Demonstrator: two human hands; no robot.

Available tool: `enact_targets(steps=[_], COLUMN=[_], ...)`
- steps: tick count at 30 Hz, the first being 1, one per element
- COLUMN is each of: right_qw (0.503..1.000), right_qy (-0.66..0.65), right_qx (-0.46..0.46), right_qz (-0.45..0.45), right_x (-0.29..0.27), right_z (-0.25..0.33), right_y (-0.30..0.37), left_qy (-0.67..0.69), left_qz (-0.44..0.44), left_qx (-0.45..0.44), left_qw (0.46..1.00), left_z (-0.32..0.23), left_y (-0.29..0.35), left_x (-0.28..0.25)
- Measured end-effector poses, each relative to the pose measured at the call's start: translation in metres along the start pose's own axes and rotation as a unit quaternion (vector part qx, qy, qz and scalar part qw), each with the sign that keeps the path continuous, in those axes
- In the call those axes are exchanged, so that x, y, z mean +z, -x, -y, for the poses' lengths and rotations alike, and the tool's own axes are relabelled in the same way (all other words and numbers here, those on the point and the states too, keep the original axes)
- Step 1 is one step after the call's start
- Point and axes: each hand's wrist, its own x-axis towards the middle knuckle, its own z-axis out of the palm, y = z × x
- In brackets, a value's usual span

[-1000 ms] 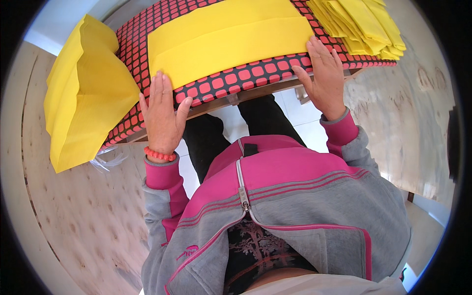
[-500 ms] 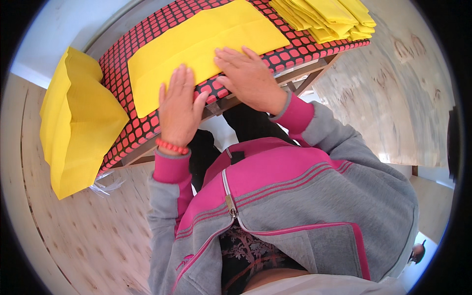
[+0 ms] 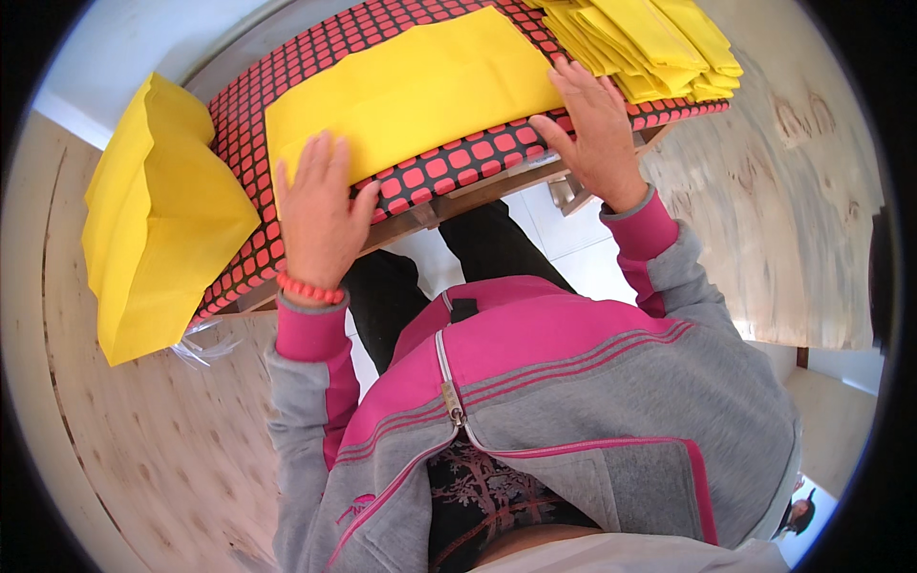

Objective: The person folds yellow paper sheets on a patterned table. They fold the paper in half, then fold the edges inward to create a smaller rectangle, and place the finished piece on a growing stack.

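Observation:
A flat yellow fabric piece (image 3: 411, 91) lies on the table, which has a red and black patterned cover (image 3: 430, 181). My left hand (image 3: 320, 205) rests open at its near left corner, fingers stretched out over the fabric. At the right end of the piece is my right hand (image 3: 597, 129), also open, thumb apart and fingertips by the fabric's edge. Neither hand grips anything. Just beyond my right hand sits a stack of folded yellow fabric (image 3: 650, 43).
More yellow fabric (image 3: 162, 224) hangs in creases over the table's left end, with clear plastic strands (image 3: 198, 346) beneath. A wooden frame (image 3: 449, 199) runs under the near table edge. Wood-patterned surfaces (image 3: 764, 191) lie to both sides.
My right hand has slid right, from the middle of the fabric to its right end. My left hand has shifted slightly left. The fabric's near edge now lies straighter along the table.

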Motion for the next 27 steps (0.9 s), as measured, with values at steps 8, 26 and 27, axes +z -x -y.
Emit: enact_targets(steps=[8, 26, 27], right_qw=[0.988, 0.977, 0.975], right_qy=[-0.118, -0.076, -0.095], right_qx=[-0.079, -0.197, -0.198], right_qz=[0.059, 0.027, 0.042], right_x=[0.021, -0.032, -0.036], right_z=[0.024, 0.032, 0.044], right_y=[-0.03, 0.003, 0.011], left_qy=[0.02, -0.026, -0.04], left_qz=[0.116, -0.073, -0.07], left_qx=[0.099, 0.035, -0.007], left_qw=[0.988, 0.996, 0.997], left_z=[-0.015, 0.035, 0.034], left_y=[-0.055, -0.057, -0.055], left_x=[-0.003, 0.028, 0.026])
